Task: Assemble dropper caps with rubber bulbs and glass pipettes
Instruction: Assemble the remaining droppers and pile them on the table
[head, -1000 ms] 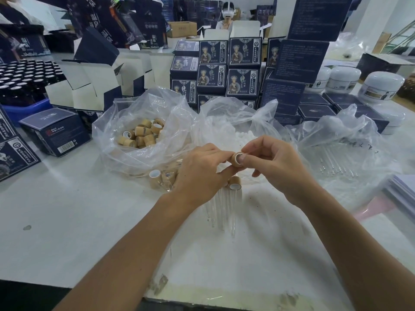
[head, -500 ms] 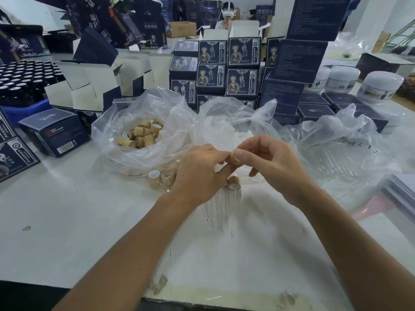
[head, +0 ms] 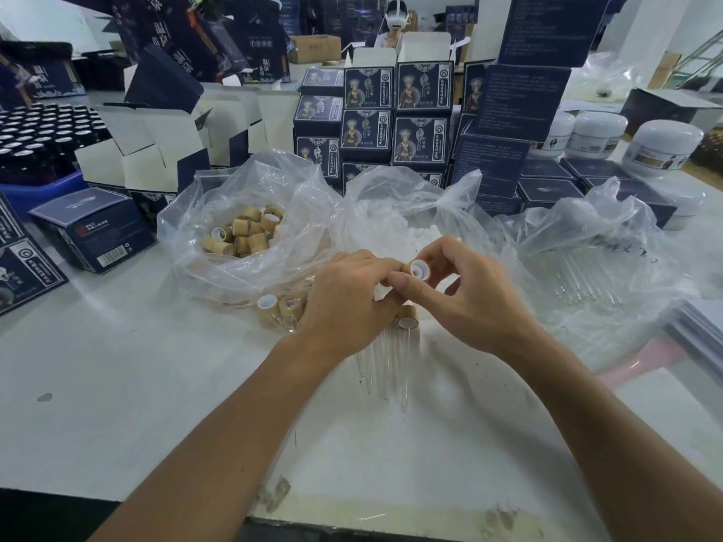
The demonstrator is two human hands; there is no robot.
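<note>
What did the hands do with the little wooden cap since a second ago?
The right hand turned the tan wooden cap so its white open end faces the camera again; half a second ago fingers hid it. The left hand keeps pinching at the cap's other end. The clear plastic bag of caps, the glass pipettes and the white table stayed put.

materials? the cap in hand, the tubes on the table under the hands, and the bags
Cap: tan, matte, wood or bamboo look, with a smooth white liner, likely plastic.
Tubes: clear and glossy, thin walls, probably glass.
Bags: thin clear plastic film, crinkled and shiny.
</note>
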